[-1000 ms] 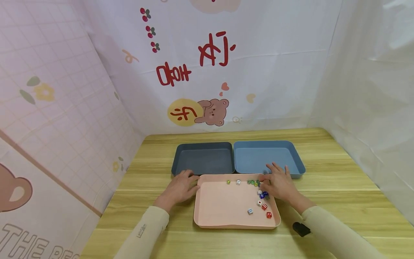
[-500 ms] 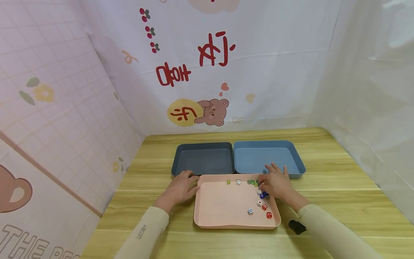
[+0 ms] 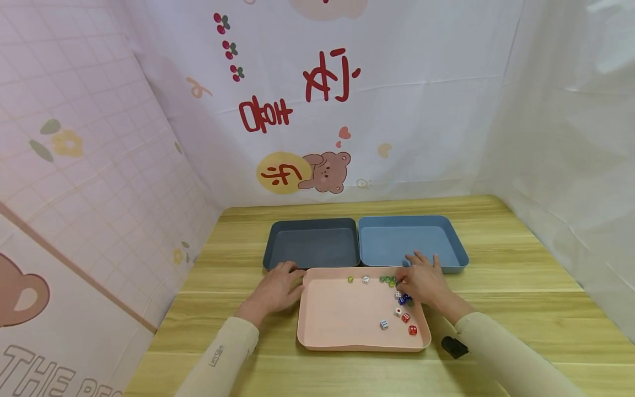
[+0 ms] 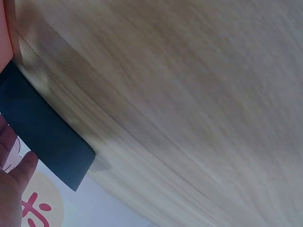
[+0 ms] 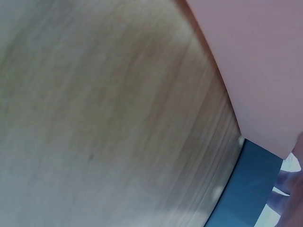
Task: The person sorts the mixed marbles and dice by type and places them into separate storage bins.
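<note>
A pink tray (image 3: 342, 314) holds several small dice along its far and right sides. My left hand (image 3: 275, 289) rests at its far left corner, fingers loosely bent and touching the rim. At the far right corner, the thumb and forefinger of my right hand (image 3: 426, 281) reach inside, close together beside green dice (image 3: 388, 279); whether they pinch one is hidden. The other fingers spread over the blue tray's near rim. Blue dice (image 3: 402, 300), red dice (image 3: 405, 317) and a white die (image 3: 384, 325) lie nearer. A yellow-green die (image 3: 350, 279) sits by the far wall.
Behind the pink tray stand a dark slate tray (image 3: 312, 245) and a blue tray (image 3: 407, 242), side by side. A black object (image 3: 453, 347) shows by the right sleeve. Printed cloth (image 3: 421, 138) hangs behind the wooden table (image 3: 238, 375).
My right hand has shifted slightly left, and the green dice by its fingertips sit a little differently. My left hand has hardly moved.
</note>
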A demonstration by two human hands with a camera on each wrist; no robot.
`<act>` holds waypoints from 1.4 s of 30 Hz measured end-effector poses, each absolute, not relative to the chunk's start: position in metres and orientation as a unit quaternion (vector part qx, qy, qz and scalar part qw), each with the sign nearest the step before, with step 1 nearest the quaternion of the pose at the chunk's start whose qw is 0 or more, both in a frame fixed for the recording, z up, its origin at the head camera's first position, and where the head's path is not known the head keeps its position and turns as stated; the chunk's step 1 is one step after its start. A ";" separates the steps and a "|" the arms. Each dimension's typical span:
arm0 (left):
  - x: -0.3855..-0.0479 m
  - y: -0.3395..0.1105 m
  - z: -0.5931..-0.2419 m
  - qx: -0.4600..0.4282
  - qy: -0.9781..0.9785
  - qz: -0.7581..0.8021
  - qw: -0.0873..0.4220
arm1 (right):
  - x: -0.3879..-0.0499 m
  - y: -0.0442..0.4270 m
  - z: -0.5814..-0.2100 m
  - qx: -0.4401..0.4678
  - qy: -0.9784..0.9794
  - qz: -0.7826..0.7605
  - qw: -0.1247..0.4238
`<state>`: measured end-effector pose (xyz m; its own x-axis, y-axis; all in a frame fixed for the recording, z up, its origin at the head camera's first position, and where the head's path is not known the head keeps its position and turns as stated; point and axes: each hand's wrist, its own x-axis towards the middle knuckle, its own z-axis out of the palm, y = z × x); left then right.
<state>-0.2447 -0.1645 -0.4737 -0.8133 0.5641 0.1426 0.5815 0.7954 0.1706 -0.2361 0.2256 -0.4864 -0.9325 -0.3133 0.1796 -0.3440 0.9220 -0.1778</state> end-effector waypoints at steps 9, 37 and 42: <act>-0.245 -0.165 -0.475 -0.304 -0.946 -0.109 0.040 | -0.237 0.229 -0.484 0.168 -0.973 0.144 0.071; -0.244 -0.164 -0.474 -0.308 -0.944 -0.109 0.041 | -0.271 0.252 -0.464 0.163 -0.963 0.196 0.090; -0.244 -0.166 -0.475 -0.305 -0.946 -0.105 0.039 | -0.280 0.251 -0.464 0.161 -0.965 0.180 0.098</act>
<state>-0.2437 -0.1656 -0.4745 -0.8108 0.5689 0.1375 0.5852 0.7918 0.1751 -0.2798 0.2515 -0.4640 -0.9286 -0.2764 0.2476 -0.3471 0.8828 -0.3165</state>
